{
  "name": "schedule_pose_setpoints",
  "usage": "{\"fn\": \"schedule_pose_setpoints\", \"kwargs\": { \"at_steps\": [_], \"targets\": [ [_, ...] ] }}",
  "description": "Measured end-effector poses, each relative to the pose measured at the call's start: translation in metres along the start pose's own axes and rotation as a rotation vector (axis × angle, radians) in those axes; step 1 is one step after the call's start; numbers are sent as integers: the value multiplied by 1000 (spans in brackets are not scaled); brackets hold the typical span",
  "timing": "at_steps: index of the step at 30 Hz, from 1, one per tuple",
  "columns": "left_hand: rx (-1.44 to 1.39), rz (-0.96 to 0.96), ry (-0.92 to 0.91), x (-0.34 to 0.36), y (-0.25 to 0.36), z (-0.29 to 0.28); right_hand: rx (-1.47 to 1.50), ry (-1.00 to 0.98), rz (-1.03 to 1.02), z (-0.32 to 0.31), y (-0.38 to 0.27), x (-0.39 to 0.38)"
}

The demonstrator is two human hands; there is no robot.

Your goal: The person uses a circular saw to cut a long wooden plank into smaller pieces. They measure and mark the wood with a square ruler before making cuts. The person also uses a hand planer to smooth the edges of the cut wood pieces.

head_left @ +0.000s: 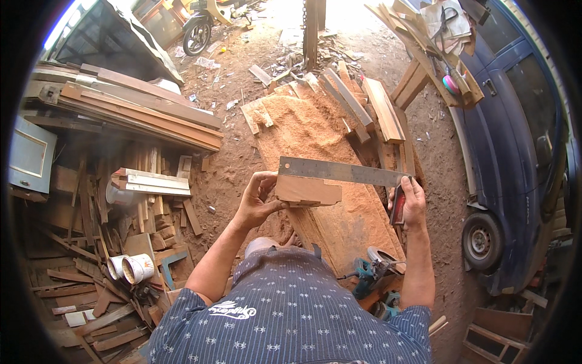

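Observation:
My left hand [257, 200] is closed on the left end of a short wooden block [308, 191], its thumb below and its fingers behind. Along the block's upper edge lies the steel blade of a try square [345, 172], reaching out to the right. My right hand [413, 205] grips the square at its red and black handle. Both are held above a plank bench [345, 239] strewn with sawdust. A teal circular saw [365, 274] rests at the bench's near right end, partly hidden by my body.
Timber pieces [383, 110] lie on the bench's far right side. Stacked boards [139, 112] and scrap wood fill the left, with white buckets [138, 268] among them. A blue vehicle [503, 170] stands at the right, and a wooden post [311, 36] rises beyond the bench.

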State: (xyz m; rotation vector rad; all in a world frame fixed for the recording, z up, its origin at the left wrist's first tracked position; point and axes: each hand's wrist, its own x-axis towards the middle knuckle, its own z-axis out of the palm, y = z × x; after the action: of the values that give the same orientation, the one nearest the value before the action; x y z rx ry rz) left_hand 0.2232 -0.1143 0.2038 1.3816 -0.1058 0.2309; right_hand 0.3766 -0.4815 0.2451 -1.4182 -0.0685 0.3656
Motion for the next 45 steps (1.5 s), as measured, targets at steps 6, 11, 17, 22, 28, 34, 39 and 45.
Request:
{"fn": "schedule_pose_setpoints", "kwargs": {
  "at_steps": [6, 11, 17, 22, 28, 34, 39, 45],
  "targets": [
    [0, -11, -6, 1, 1, 0, 36, 11, 4, -1, 4, 0],
    [-16, -9, -2, 1, 1, -2, 42, 6, -7, -1, 2, 1],
    [53, -135, -29, -14, 25, -12, 170, -31, 118, 26, -3, -17],
    [144, -238, -39, -43, 52, -27, 66, -272, 345, 56, 73, -37],
    [180, -323, -110, -62, 77, -33, -38, -514, 260, 101, 101, -44],
    [194, -317, -102, -74, 79, -33, -39, -546, 357, 107, 89, -50],
    [189, -291, -90, -74, 74, -31, -11, -530, 372, 104, 97, -56],
    [200, -328, -79, -69, 76, -27, -32, -511, 396, 102, 103, -58]
  ]
}}
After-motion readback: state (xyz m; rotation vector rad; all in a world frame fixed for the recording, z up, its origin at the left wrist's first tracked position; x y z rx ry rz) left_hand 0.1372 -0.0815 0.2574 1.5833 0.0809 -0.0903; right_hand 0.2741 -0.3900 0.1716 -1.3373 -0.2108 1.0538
